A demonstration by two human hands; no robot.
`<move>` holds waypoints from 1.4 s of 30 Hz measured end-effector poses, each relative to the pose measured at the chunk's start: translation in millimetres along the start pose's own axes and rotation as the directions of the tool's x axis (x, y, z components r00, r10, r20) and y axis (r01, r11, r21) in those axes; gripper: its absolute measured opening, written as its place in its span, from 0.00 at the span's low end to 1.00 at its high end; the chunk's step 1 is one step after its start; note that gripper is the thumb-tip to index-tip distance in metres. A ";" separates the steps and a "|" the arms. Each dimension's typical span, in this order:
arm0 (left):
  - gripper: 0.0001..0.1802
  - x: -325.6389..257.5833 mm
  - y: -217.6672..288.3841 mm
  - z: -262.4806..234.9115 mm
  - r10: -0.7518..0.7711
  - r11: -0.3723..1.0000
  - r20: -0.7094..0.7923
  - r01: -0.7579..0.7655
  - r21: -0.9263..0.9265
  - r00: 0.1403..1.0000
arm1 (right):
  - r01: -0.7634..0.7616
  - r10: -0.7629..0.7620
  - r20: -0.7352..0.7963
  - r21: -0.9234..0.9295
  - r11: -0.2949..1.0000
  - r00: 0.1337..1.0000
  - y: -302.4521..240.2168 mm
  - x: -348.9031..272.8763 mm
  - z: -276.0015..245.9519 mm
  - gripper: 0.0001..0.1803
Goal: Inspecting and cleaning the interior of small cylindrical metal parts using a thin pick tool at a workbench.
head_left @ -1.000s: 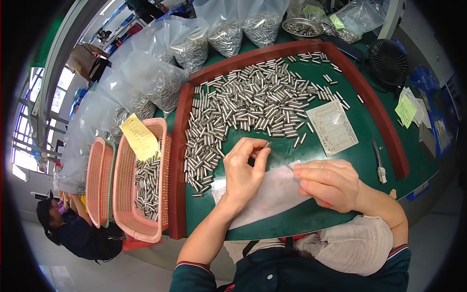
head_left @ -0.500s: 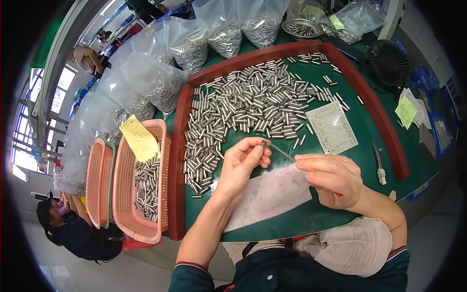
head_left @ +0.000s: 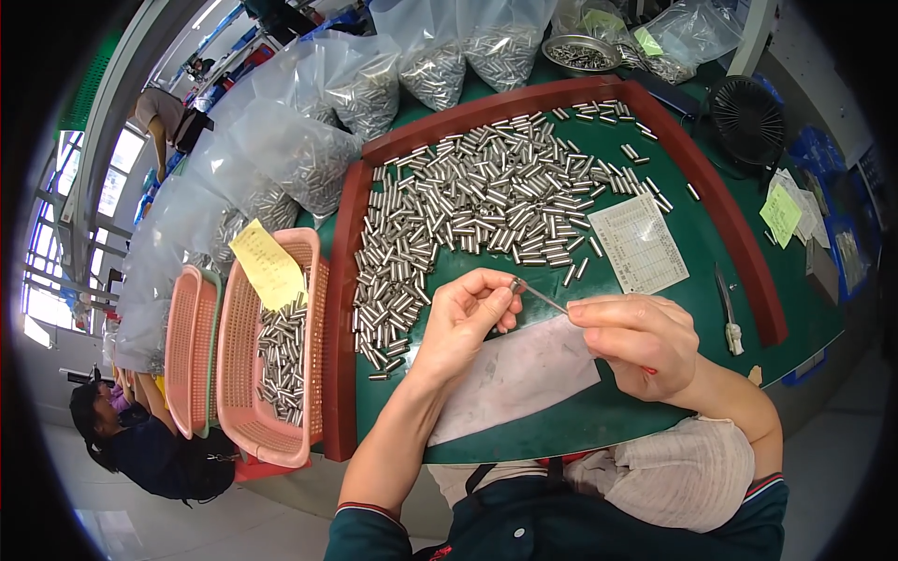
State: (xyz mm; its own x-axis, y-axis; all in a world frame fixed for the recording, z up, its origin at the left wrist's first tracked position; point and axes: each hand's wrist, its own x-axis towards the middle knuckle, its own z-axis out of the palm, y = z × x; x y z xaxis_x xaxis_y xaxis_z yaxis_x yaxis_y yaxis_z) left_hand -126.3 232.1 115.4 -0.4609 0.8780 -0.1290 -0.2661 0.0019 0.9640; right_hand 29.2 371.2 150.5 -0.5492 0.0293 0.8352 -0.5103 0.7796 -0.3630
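Observation:
Between the thumb and fingers of my left hand (head_left: 465,323) is a small metal cylinder (head_left: 516,283), mostly covered by the fingertips. My right hand (head_left: 645,344) pinches a thin straight metal rod (head_left: 544,297), whose far tip meets the cylinder's end. Whether the tip is inside it is too small to tell. Beyond both hands spreads a heap of shiny metal cylinders (head_left: 496,187) on the green table mat (head_left: 552,425). Under my hands lies a smudged whitish sheet (head_left: 514,379).
Dark red rails (head_left: 343,327) border the heap. Left of them stand a pink basket (head_left: 234,411) partly filled with cylinders and another pink basket (head_left: 192,346). Full plastic bags (head_left: 360,89) line the back. A printed form (head_left: 639,245), a knife-like tool (head_left: 729,313) and a fan (head_left: 745,120) are rightward.
The cylinder in my left fingers has tilted toward the rod and shifted slightly right. My right hand has barely moved. A person in the far background has changed posture.

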 end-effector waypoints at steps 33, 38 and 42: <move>0.11 2.4 3.8 -6.0 0.291 0.905 -0.228 -0.190 0.382 0.929 | -0.034 0.036 -0.186 0.017 0.999 0.982 -2.7 0.2 -8.5 0.08; 0.04 2.6 15.0 -8.1 0.652 0.455 -0.025 -0.365 0.812 0.758 | -0.042 0.027 -0.208 -0.068 0.997 0.978 0.4 -0.4 -5.9 0.08; 0.05 -3.7 24.8 3.5 0.542 0.423 0.106 -0.379 0.823 0.834 | -0.049 0.048 -0.274 0.004 0.999 0.961 9.0 -4.3 -3.7 0.09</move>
State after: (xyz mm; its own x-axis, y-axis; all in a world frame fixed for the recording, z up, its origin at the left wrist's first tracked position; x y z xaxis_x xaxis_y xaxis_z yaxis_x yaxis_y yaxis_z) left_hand -128.3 230.6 140.6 -0.4392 0.7837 0.4392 0.7587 0.0617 0.6485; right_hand 29.4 380.4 145.2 -0.3708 0.2371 0.8979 -0.4857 0.7746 -0.4051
